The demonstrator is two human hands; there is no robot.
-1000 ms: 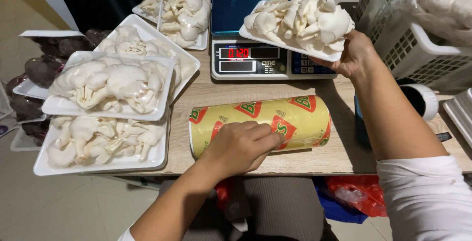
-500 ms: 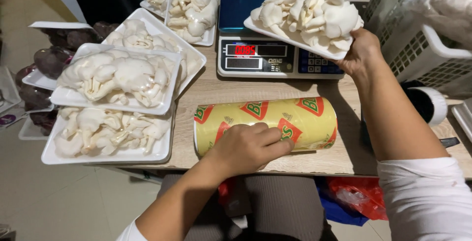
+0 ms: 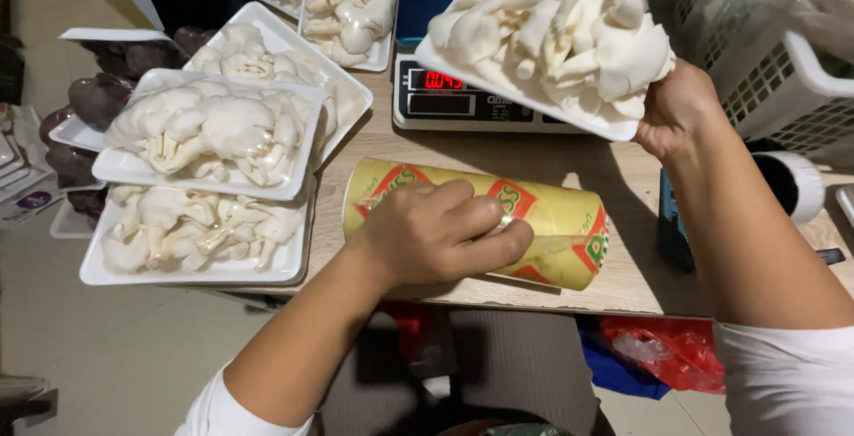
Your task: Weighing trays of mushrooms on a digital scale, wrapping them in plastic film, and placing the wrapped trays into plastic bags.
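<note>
My left hand [image 3: 440, 236] lies on top of a yellow roll of cling film [image 3: 560, 222] with red and green marks, its fingers curled onto the film. The roll lies on its side on the wooden table [image 3: 623, 285]. My right hand [image 3: 672, 111] grips the right corner of a white foam tray [image 3: 525, 98] heaped with white oyster mushrooms [image 3: 560, 31]. That tray hangs tilted above a digital scale [image 3: 463, 98] with a red lit display.
Several filled white mushroom trays [image 3: 209, 138] are stacked at the left, with more trays [image 3: 351, 0] behind. Dark purple items [image 3: 93, 98] sit at the far left. A white plastic basket [image 3: 765, 53] stands at the right, a red bag [image 3: 676, 347] below the table.
The right hand has lifted the mushroom tray up and nearer over the scale. The left hand has stayed on the film roll, its fingers shifting slightly toward the roll's right part.
</note>
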